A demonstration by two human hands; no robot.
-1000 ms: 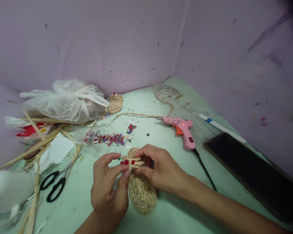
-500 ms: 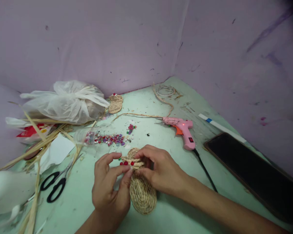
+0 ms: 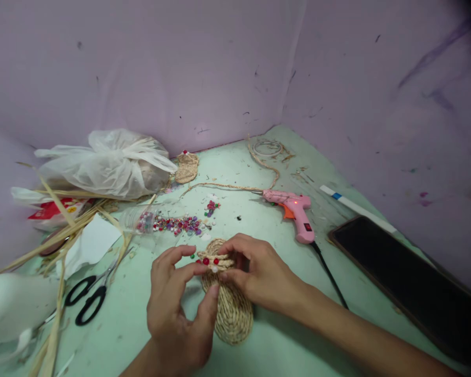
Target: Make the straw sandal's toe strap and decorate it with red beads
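A small slipper of coiled straw braid (image 3: 233,314) lies upright before me, its strap crossing near the far end. Red beads (image 3: 206,261) and a white bead sit on the strap; one red bead is partly behind a fingertip. My right hand (image 3: 255,269) pinches the strap's right side between thumb and fingers. On the other side, my left hand (image 3: 180,303) has its thumb and fingers apart, a fingertip at the beads and the thumb over the sole's left edge. A green bead (image 3: 192,256) shows by the left fingertips.
A pink glue gun (image 3: 288,204) with a lit light lies beyond my right hand, beside a dark phone (image 3: 400,283). Loose beads (image 3: 180,225) spill from a clear jar (image 3: 131,220). Black-handled scissors (image 3: 92,298), straw strips and a white plastic bag (image 3: 118,162) are leftward.
My left thumb has come down off the beads, so the pinch has opened and the white bead shows. The right hand keeps its hold on the strap.
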